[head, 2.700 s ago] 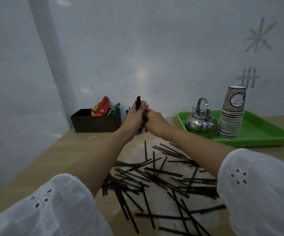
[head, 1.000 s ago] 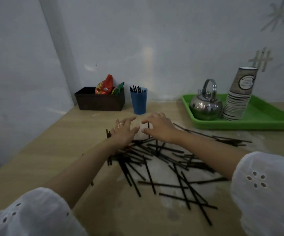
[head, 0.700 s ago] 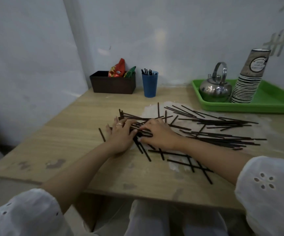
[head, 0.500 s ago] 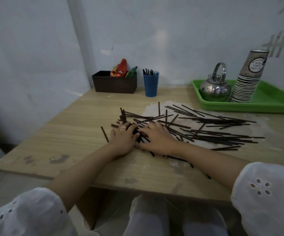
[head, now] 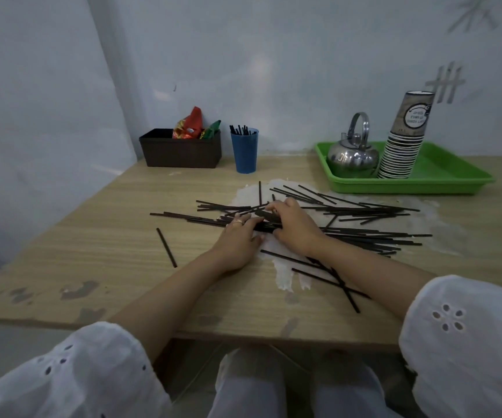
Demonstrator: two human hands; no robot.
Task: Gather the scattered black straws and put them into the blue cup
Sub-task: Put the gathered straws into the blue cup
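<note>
Gripping a tight bundle of black straws (head: 364,210), the right hand (head: 296,229) has its fingers curled over the top and its thumb underneath, at the centre of the bench (head: 108,236). Left hand (head: 237,241) is just beside it at 9 o'clock, palm down, fingers fairly straight, pressing on the same bundle. A ring (head: 238,222) sits on one finger.

Head view, taking the hands as clock centre:
- Straws: thin, stiff, matte black sticks. Most lie in a loose, roughly parallel drift running from 9 to 3 o'clock, thickest towards 3.
- A few crossed straws (head: 338,280) at 5 o'clock, near the bench's front edge.
- One lone straw (head: 166,247) at 9 o'clock, apart from the pile.
- Blue cup (head: 245,152): smooth, tapered, upright at 12 o'clock by the wall, well apart from the pile. Several straw tips (head: 239,130) stand out of its rim.
- Dark brown box (head: 180,152), rectangular, just beside the cup at 11 o'clock, with crinkled red and green packets (head: 189,128) in it.
- Green tray (head: 442,173) at 2 o'clock, glossy plastic, carrying a round polished metal kettle (head: 352,158) and a leaning stack of paper cups (head: 403,146).
- Bench top: pale wood-grain laminate, with a worn whitish patch (head: 285,276) under the pile.
- White eyelet sleeves (head: 466,342) at 6 o'clock.
</note>
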